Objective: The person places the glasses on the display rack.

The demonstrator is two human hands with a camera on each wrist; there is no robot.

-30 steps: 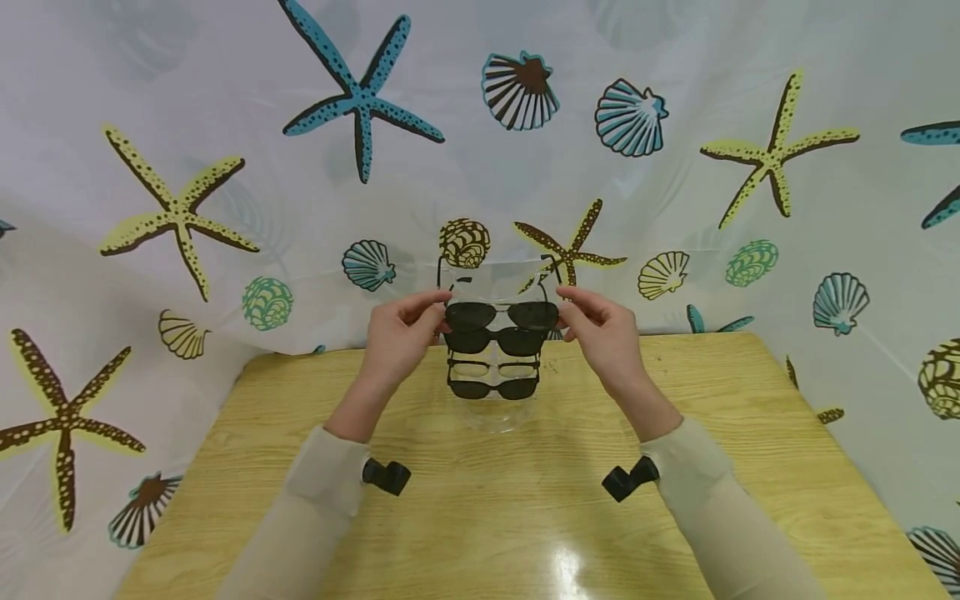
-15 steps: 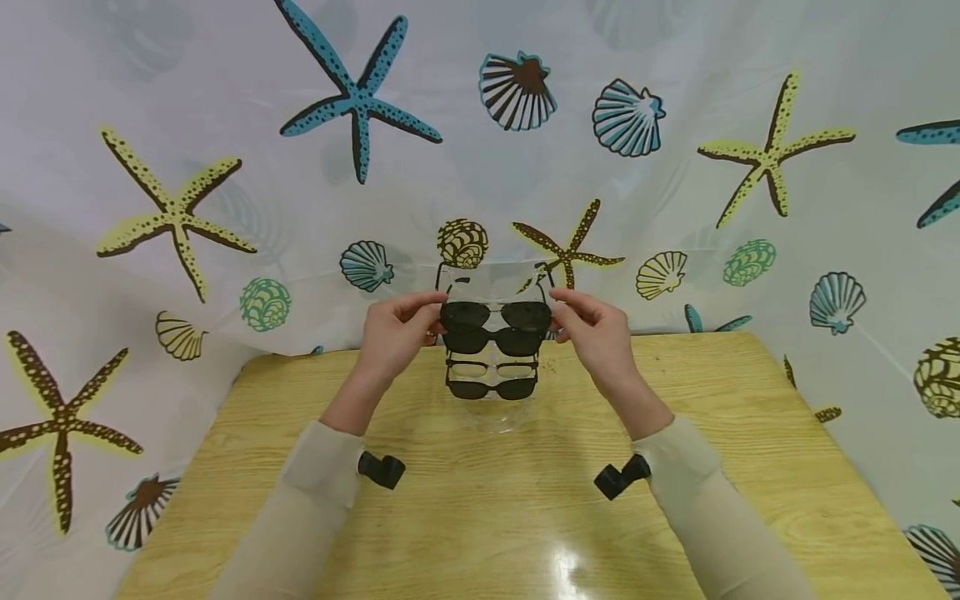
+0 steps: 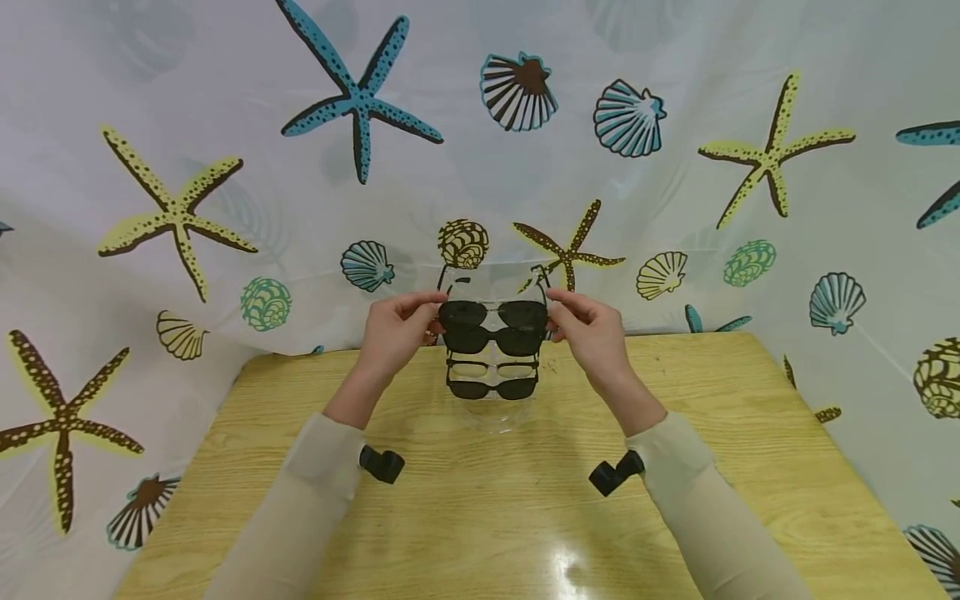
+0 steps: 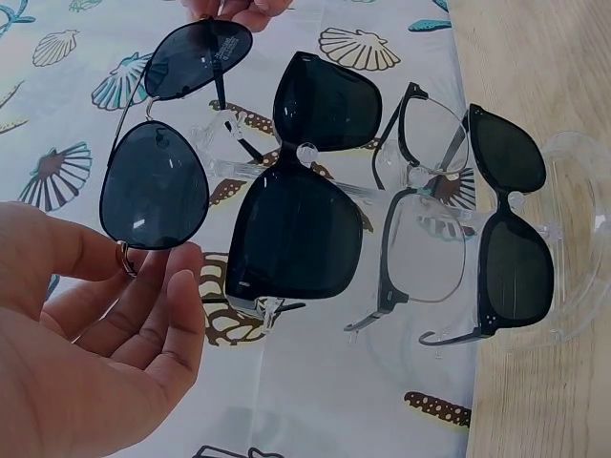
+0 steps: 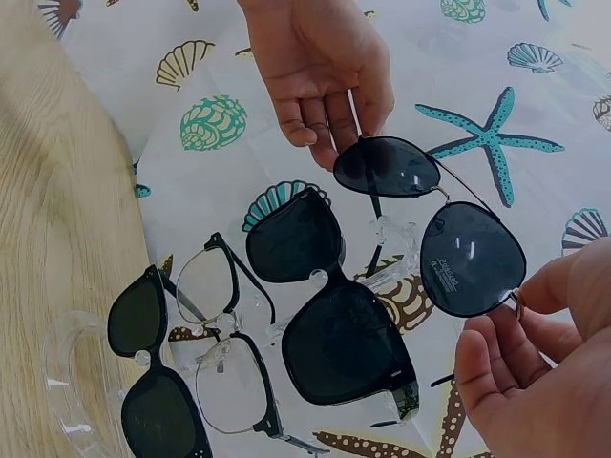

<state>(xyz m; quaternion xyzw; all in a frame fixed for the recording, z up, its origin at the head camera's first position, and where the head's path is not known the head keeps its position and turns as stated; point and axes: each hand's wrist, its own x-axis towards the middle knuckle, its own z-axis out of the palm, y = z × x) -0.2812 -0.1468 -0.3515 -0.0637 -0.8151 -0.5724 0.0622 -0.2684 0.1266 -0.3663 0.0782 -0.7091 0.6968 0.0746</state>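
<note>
Thin metal-framed sunglasses (image 3: 462, 314) with dark lenses are held at the top of a clear stand (image 3: 495, 427). My left hand (image 3: 397, 333) pinches their left side near the hinge. My right hand (image 3: 594, 335) pinches the right side the same way. In the left wrist view, the sunglasses (image 4: 153, 186) appear beside the stand's top end, apart from the large black sunglasses (image 4: 296, 234) below them. Whether they touch the stand is hard to tell. In the right wrist view, thumb and fingers meet at the hinge of the sunglasses (image 5: 473, 258).
Lower on the stand hang clear-lens eyeglasses (image 4: 389, 258) and another pair of black sunglasses (image 3: 517, 389). The stand stands near the back of a wooden table (image 3: 480, 517). Behind it hangs a white cloth (image 3: 450, 50) printed with starfish and shells.
Both hands and the metal-framed sunglasses have shifted slightly left, the right hand more than the left. The sunglasses now sit closer over the black pair below. Both hands keep their hold.
</note>
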